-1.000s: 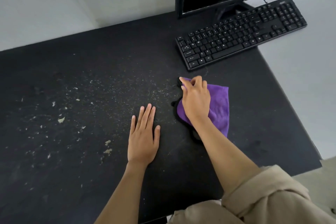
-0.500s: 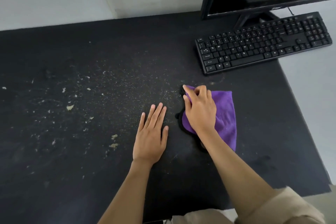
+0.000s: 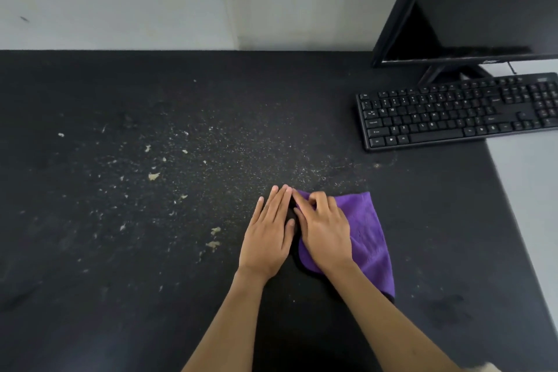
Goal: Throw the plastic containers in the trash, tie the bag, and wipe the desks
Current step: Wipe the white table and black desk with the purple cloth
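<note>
Your right hand presses down on the crumpled purple microfibre cloth, its fingers curled and bunching the cloth's near-left edge, and over the last second it has slid that cloth leftward until it now lies just beside your left hand, which was apart from it before; your left hand lies flat on the black desk top, fingers straight and together, holding nothing. That closing gap suggests you are herding the pale crumbs against your left palm as a stop, so the wiping step is under way but far from finished: the scatter of fine grit and larger flakes to the left of both hands looks untouched. By count you have one cloth, two hands on the desk, one black keyboard and one black monitor at the far right; the crumbs are too many and too small to number, and no plastic containers or trash bag are in view
</note>
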